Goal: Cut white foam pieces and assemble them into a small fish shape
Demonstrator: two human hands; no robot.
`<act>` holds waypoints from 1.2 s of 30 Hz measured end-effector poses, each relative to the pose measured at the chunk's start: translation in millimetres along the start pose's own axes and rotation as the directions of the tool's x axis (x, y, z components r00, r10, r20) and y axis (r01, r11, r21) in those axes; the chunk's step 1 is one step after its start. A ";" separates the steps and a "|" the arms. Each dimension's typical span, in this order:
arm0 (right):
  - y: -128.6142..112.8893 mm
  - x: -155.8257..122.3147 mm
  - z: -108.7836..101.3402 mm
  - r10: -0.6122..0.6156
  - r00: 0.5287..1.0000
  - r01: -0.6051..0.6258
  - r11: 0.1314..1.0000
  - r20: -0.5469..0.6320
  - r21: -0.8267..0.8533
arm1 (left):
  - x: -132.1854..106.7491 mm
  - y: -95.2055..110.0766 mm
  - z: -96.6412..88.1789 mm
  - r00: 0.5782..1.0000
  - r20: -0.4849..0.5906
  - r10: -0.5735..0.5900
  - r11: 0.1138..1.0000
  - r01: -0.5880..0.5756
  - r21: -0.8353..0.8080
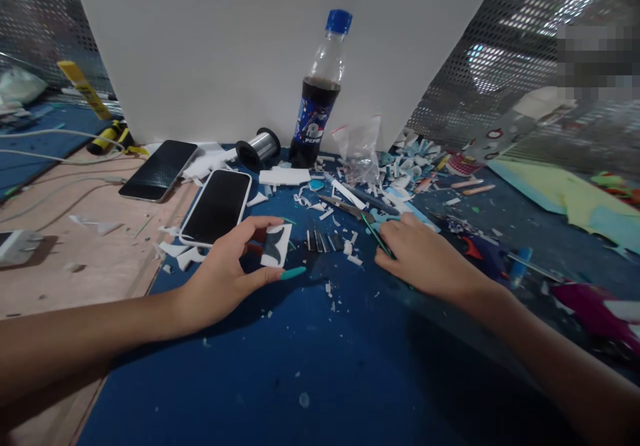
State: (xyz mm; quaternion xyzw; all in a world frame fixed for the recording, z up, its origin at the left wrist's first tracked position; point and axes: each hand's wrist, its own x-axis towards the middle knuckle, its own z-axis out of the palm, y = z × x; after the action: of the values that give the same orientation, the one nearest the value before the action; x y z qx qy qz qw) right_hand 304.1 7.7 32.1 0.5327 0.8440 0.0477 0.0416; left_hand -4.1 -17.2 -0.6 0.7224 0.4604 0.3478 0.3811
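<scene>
My left hand (pixel 235 259) pinches a small white piece with a dark curved shape (pixel 276 246) between thumb and fingertips, holding it above the blue mat (pixel 240 379). Long teal nails show on this hand. My right hand (pixel 415 253) is closed around a thin green tool (pixel 373 227) that points up and left; its exact kind is hard to make out. Just beyond that hand lie pliers (pixel 350 207) with blue handles. Between the hands several small dark strips (pixel 323 241) rest side by side among white scraps.
A Pepsi bottle (pixel 315 116) and a wire spool (pixel 259 149) stand before a white panel (pixel 215 46). Two phones, one white-edged (pixel 217 207) and one dark (pixel 159 169), lie at left. A plastic bag (pixel 361 153) and a scrap pile (pixel 413 163) are behind the pliers.
</scene>
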 end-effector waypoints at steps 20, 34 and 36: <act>-85.3 24.0 -26.3 0.129 0.991 -0.016 0.311 -0.025 0.950 | 34.9 15.1 19.9 0.927 -0.101 0.360 0.906 -0.322 0.274; -66.3 29.5 -33.2 -0.091 0.987 -0.099 0.306 0.133 0.947 | 22.5 8.4 0.6 0.858 0.073 0.508 0.755 -0.484 0.442; -69.1 29.8 -30.5 -0.114 0.983 -0.102 0.301 0.142 0.948 | 20.8 9.0 1.0 0.854 0.106 0.509 0.746 -0.500 0.441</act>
State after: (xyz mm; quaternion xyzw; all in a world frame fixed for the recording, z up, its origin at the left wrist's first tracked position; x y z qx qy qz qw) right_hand 225.7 4.0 53.2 0.4527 0.7026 -0.5097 -0.2041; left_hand 7.3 -0.7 9.9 0.8842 0.3201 0.3283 0.0890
